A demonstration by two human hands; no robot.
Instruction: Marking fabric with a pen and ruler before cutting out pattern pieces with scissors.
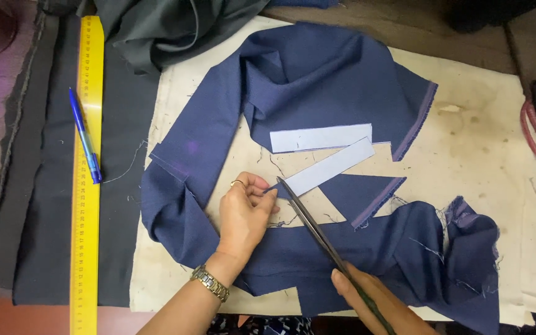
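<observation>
Pinched between thumb and fingertips of the left hand (243, 214) is the corner of a small navy fabric piece (355, 192) backed with a pale strip. The right hand (373, 298) is wrapped around the handles of the scissors (311, 223); blades look nearly closed, tip resting at the pinched corner.

Risks, judged from this frame:
1. Blade tip lies just beside the left fingertips. A quick closing stroke could nick a finger.
2. The piece is held at 1 corner only. Its far end lies loose on the cream cloth (479, 149), so it could swing and the cut wander off the strip edge.
3. The long navy fabric (293, 80) loops around the work area and passes under the blades. A fold could be caught in the cut.

Look of the piece: dark navy, thin weave, frayed selvage at the right edge, pale rectangular strip lying diagonally on it. 1 more pale strip (321, 138) sits just above, on the larger cloth.

Elsewhere: yellow ruler (88, 186) and blue pen (84, 133) on dark cloth, well apart at left.
</observation>
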